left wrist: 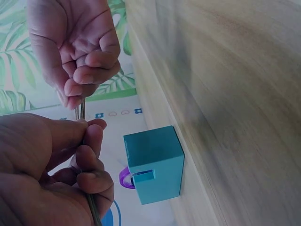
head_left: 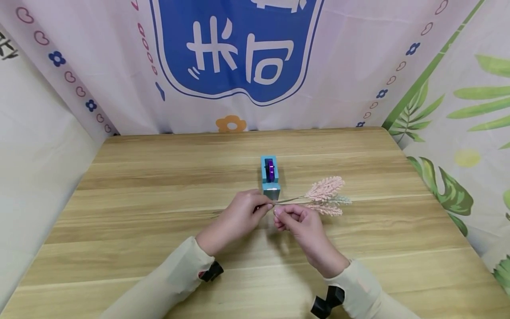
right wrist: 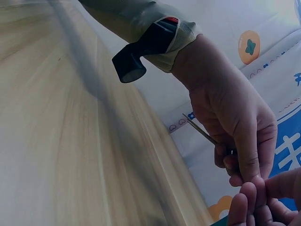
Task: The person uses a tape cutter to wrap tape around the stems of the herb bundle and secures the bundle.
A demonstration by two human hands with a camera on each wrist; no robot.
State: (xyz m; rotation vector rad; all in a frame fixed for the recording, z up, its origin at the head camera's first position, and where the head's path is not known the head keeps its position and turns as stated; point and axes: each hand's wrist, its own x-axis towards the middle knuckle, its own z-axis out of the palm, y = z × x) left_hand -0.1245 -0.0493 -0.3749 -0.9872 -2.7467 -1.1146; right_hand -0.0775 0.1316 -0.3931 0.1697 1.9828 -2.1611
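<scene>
My left hand (head_left: pixel 243 212) pinches the thin stems of a bunch of artificial flowers (head_left: pixel 324 189), with two pink heads and a pale green one lying to the right. The bare stem (right wrist: pixel 200 129) ends stick out behind that hand. Close beside its fingertips, my right hand (head_left: pixel 300 228) has curled fingers, thumb against index finger, just at the stems (left wrist: pixel 81 110). Whatever it pinches is too small to make out, possibly clear tape. Just beyond the hands stands a blue tape dispenser (head_left: pixel 271 188) holding a purple reel (left wrist: pixel 126 178).
A wood-grain table (head_left: pixel 151 177) lies under everything. Behind it hangs a printed cloth (head_left: pixel 338 88) with a blue sign, and leaf-patterned cloth (head_left: pixel 458 177) covers the right side. Each wrist carries a small black camera (head_left: pixel 327 302).
</scene>
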